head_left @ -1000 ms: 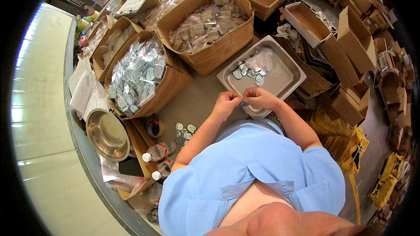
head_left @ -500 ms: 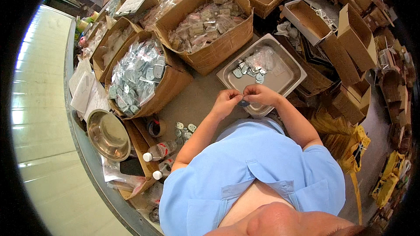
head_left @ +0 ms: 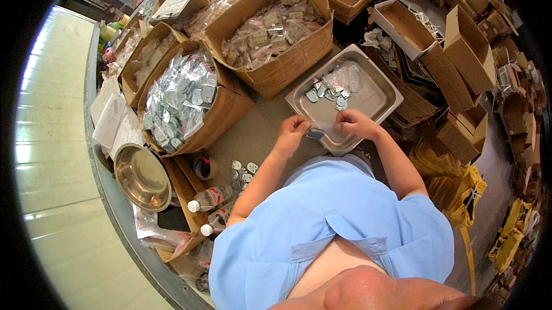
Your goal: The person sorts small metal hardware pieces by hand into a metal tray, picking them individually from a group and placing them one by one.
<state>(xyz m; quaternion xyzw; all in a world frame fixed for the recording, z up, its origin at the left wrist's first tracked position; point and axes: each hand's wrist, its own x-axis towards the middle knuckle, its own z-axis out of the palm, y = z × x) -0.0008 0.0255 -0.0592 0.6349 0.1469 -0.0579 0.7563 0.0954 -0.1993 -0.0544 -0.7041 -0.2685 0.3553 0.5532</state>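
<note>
One round steel bowl: left of the frame, beside the lower edge of a cardboard carton.
Bagged metal plates: heaped to the top of that carton, left of centre.
Two clear bottles: lower left of centre, white caps toward the left, just beside the forearm.
Loose metal plates: a small cluster on the tabletop, above and right of the bottles.
Large carton: upper centre, filled with more small clear packets.
Left hand: centre of the frame, thumb and fingertips pressed together, pinching one end of a clear plastic bag.
Clear plastic bag: held up between the two hands, over the near left edge of the tray; a dark bluish flat piece shows at its left end, whether inside or behind the film cannot be told.
Step at the bag: judged to be handling of the film with both hands, perhaps at its mouth; the next move seems to call for a steady left pinch and light, exact right fingertips.
Steel tray: right of centre, with a pile of metal plates and clear film toward its far left part.
Right hand: over the tray's near side, fingers curled and drawn together; the film reaches toward them, but whether they grip it cannot be told.
Yellow sack: lower right, well apart from the hands.
</note>
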